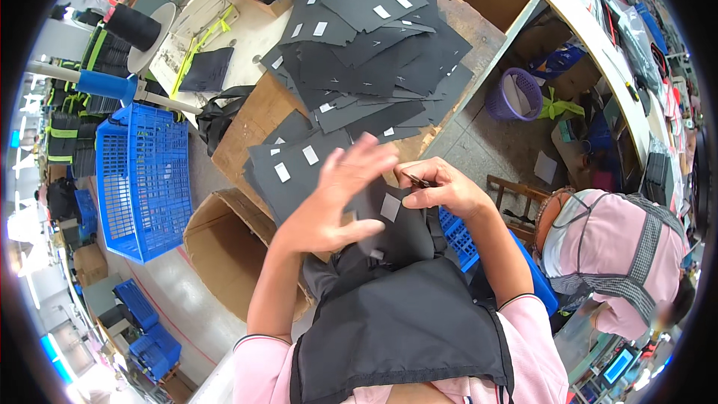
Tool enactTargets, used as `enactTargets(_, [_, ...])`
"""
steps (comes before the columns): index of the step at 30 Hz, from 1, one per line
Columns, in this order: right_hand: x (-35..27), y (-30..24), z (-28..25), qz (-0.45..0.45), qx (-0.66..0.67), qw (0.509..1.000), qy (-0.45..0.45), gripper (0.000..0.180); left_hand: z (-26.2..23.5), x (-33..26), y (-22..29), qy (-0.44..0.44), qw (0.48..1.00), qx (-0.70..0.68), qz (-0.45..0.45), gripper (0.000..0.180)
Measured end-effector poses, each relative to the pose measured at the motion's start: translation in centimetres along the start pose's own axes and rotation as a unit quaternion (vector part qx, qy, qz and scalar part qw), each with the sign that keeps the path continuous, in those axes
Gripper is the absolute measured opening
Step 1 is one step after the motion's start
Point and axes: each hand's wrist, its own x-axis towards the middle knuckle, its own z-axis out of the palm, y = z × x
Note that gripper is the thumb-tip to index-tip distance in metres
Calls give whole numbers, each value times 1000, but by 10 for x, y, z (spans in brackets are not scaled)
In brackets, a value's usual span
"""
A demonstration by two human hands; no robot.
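My left hand [336,198] is raised over the near end of the pile, fingers spread and a little blurred, with nothing in it. To its right, my right hand [452,188] is closed around a small dark metal tool [417,179], which looks like thread snips; the fingers cover most of it. Below the hands, a black fabric panel [407,236] with a white label [390,207] hangs over my lap. Two white labels show on the black panels [258,161] left of my left hand. Farther off lies a large, loose pile of black panels [351,67], many with white labels.
An open cardboard box [206,217] stands at my left, beside a blue plastic crate [146,187]. Black thread cones [134,28] are at the far left. On the right are a purple basket [516,95] and a co-worker in a pink shirt [609,239], seated close by.
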Motion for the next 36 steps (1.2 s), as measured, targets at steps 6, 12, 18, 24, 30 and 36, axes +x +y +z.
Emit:
enactTargets(6, [0, 18, 9, 9, 14, 998, 63, 12, 27, -3, -12, 108, 985, -44, -128, 36])
enactTargets(12, [7, 34, 36, -166, -275, 880, 350, 21, 30, -9, -19, 69, 883, -398, -238, 25])
enactTargets(18, [-32, 28, 52, -215, -446, 808, 318, 32, 30, -10, -15, 90, 816, -496, -283, 30])
enactTargets(24, [-26, 35, 49, -240, -461, 802, 295, 36, 29, -9, -12, 74, 818, -494, -285, 31])
enactTargets(30, [-24, 38, 49, -262, -494, 776, 293, 34, 31, -11, -15, 84, 818, -496, -280, 29])
enactTargets(36, [-27, 35, 52, -275, -465, 785, 302, 33, 31, -11, -13, 89, 818, -494, -282, 29])
